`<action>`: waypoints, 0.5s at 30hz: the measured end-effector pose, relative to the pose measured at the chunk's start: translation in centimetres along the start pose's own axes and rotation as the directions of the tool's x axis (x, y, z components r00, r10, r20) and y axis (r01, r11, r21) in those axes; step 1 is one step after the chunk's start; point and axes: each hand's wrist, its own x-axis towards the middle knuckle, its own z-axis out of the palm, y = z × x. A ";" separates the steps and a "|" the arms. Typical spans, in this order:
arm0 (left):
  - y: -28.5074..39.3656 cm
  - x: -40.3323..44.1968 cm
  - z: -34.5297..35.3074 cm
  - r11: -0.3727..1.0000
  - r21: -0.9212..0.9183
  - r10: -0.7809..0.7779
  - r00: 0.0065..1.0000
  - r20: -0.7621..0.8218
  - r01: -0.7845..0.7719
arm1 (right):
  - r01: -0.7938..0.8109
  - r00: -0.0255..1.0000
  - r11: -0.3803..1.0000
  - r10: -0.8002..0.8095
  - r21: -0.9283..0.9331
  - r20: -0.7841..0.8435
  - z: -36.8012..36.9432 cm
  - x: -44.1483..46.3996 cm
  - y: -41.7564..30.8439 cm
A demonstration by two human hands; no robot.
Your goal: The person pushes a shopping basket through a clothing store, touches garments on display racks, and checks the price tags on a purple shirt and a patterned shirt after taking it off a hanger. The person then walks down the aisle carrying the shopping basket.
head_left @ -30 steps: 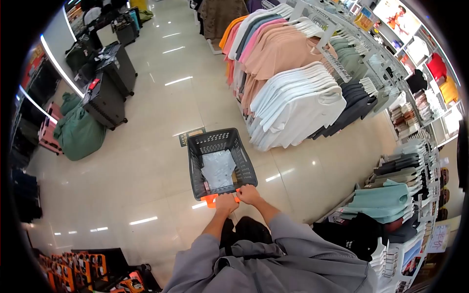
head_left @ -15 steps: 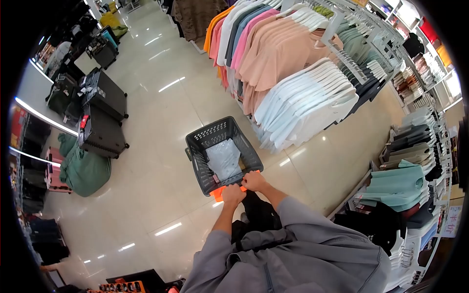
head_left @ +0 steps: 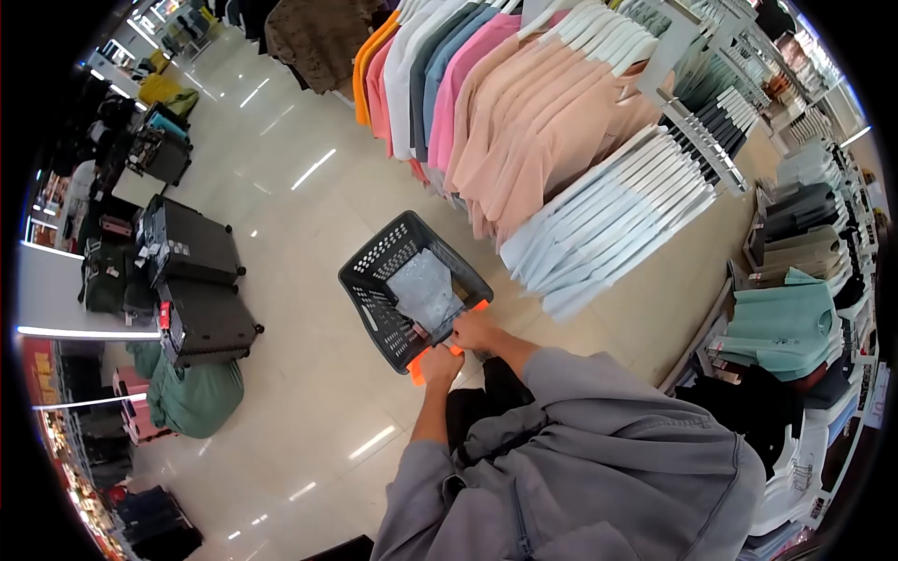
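A dark grey plastic basket [head_left: 371, 323] with perforated sides is in front of my body, tilted, above the glossy floor. Orange parts show on its near edge. My left hand [head_left: 440, 363] is closed round the orange handle at the near corner. Just right of it, my right hand [head_left: 475, 331] grips the same handle, its fingers wrapped. Inside the basket lies a pale grey-blue plastic-wrapped package [head_left: 424, 288]. A small pinkish item, partly hidden, sits beside it near the handle.
A rack of hanging shirts [head_left: 533, 122] is ahead to the right, close to the basket. Another clothing rack [head_left: 781, 323] stands at right. Dark suitcases [head_left: 208, 323] and a green bag [head_left: 196, 397] stand at left.
The view has turned, and the shirt rack now appears larger and nearer. The basket has rotated slightly in view. Both hands have stayed on its handle.
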 end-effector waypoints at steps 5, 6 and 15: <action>-1.2 4.2 -3.1 1.000 -0.021 0.015 0.996 -0.086 -0.017 | -0.053 0.995 0.999 0.052 0.011 0.080 -1.8 5.3 -0.5; -1.4 5.0 -3.7 1.000 -0.020 0.018 0.995 -0.094 -0.020 | -0.027 0.999 0.999 0.026 0.020 0.045 -1.7 6.1 -0.4; -3.7 10.5 -8.3 0.997 0.011 0.077 0.992 -0.101 -0.077 | -0.041 0.987 0.999 0.044 0.019 -0.156 -2.1 12.7 -1.7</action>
